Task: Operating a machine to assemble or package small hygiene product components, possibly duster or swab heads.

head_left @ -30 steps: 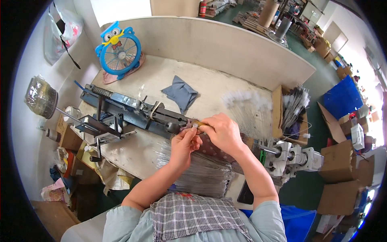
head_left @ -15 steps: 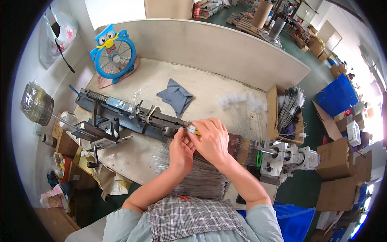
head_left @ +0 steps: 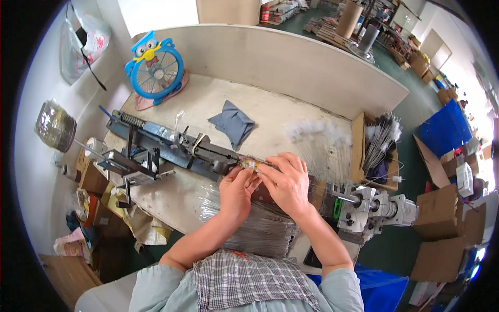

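My left hand (head_left: 237, 193) is closed in a pinch at the right end of a long dark metal bench fixture (head_left: 205, 150). Close beside it, my right hand (head_left: 288, 183) is closed too, its fingertips bent down over the same end. Between the fingertips shows a small yellow and white piece (head_left: 250, 164) on the fixture; what exactly each hand pinches is too small to make out. Under my wrists lies a thick bundle of thin metal wires (head_left: 257, 231), partly hidden by my hands.
A blue cartoon-shaped fan (head_left: 157, 73) and a grey cloth (head_left: 234, 125) are on the table (head_left: 291, 109). White-tipped wires (head_left: 319, 135) lie near a cardboard box (head_left: 358, 148) at right. A clamp-like metal device (head_left: 371, 205) stands at the right edge, a crank (head_left: 123, 195) at left.
My right hand has shifted slightly right along the fixture's end, uncovering more of the yellow and white piece. My left hand stays close to it. The whole view has shifted a little.
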A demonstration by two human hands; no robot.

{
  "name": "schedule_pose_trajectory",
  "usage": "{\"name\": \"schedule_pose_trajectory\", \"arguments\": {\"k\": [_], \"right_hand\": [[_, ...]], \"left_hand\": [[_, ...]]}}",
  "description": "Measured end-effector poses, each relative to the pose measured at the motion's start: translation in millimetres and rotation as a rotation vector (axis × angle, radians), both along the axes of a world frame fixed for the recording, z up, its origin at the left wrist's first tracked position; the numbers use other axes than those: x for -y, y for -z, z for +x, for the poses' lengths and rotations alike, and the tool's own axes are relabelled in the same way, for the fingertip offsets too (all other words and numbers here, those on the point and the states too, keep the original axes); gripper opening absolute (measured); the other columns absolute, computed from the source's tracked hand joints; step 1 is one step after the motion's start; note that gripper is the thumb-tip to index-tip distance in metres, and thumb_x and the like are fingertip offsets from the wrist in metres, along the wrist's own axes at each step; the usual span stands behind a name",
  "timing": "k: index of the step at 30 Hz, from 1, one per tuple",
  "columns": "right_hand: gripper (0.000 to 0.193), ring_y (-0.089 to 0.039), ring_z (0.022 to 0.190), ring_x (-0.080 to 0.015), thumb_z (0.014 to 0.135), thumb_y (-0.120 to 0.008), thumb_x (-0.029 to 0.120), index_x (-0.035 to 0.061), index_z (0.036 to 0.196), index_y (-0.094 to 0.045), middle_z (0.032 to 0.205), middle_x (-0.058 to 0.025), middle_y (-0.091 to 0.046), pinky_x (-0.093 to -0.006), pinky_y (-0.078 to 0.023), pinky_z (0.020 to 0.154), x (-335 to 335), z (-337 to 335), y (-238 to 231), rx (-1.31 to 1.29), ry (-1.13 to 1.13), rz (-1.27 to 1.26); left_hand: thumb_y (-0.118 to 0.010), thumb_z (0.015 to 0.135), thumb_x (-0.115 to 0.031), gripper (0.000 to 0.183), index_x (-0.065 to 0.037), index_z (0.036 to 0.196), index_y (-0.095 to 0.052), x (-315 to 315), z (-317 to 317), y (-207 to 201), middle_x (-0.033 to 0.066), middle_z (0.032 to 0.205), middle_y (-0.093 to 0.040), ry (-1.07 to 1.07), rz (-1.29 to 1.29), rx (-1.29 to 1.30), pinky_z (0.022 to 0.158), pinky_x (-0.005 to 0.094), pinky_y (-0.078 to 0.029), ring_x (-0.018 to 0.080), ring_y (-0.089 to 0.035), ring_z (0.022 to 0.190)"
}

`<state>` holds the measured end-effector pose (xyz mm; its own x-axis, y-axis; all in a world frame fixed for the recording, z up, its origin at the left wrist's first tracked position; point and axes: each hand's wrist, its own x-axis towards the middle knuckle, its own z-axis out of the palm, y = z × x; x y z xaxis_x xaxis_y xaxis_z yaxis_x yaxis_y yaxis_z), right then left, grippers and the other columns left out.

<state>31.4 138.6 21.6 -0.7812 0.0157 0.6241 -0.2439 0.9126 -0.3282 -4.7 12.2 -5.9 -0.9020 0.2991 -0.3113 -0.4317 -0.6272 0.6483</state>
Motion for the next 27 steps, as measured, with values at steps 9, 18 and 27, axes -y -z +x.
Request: {"name": "schedule_pose_trajectory", "arguments": {"k": [9, 18, 27], "right_hand": [[0.023, -0.054, 0.097, -0.0245, 0.068, -0.071, 0.014, 0.0115, 0.091, -0.069, 0.095, -0.0027, -0.062, -0.0377, -0.043, 0.08, 10.4, -4.5, -4.1, 0.04, 0.002, -0.025], [0.025, -0.056, 0.094, -0.0235, 0.068, -0.072, 0.015, 0.0106, 0.092, -0.069, 0.095, -0.0029, -0.063, -0.0371, -0.043, 0.079, 19.5, -2.4, -4.7, 0.006, 0.06, -0.056], [0.023, -0.057, 0.091, -0.0224, 0.067, -0.074, 0.019, 0.0106, 0.088, -0.069, 0.092, -0.0029, -0.063, -0.0345, -0.042, 0.076, 11.7, -0.4, -13.6, -0.01, 0.045, 0.006]], "left_hand": [[-0.055, 0.086, -0.004, 0.013, -0.002, 0.099, -0.056, 1.7, 1.1, -0.3, 0.0063, 0.096, -0.061, -0.014, 0.102, 0.069, 0.075, 0.0278, -0.051, 0.0153, -0.061, 0.087], [-0.055, 0.086, -0.005, 0.013, -0.001, 0.098, -0.056, 4.0, 2.7, 0.2, 0.006, 0.097, -0.061, -0.013, 0.133, 0.067, 0.076, 0.0273, -0.051, 0.0147, -0.061, 0.088], [-0.054, 0.087, -0.008, 0.011, -0.002, 0.097, -0.056, 2.2, 0.6, -1.7, 0.006, 0.095, -0.06, -0.01, 0.087, 0.059, 0.077, 0.0289, -0.051, 0.0147, -0.06, 0.085]]}}
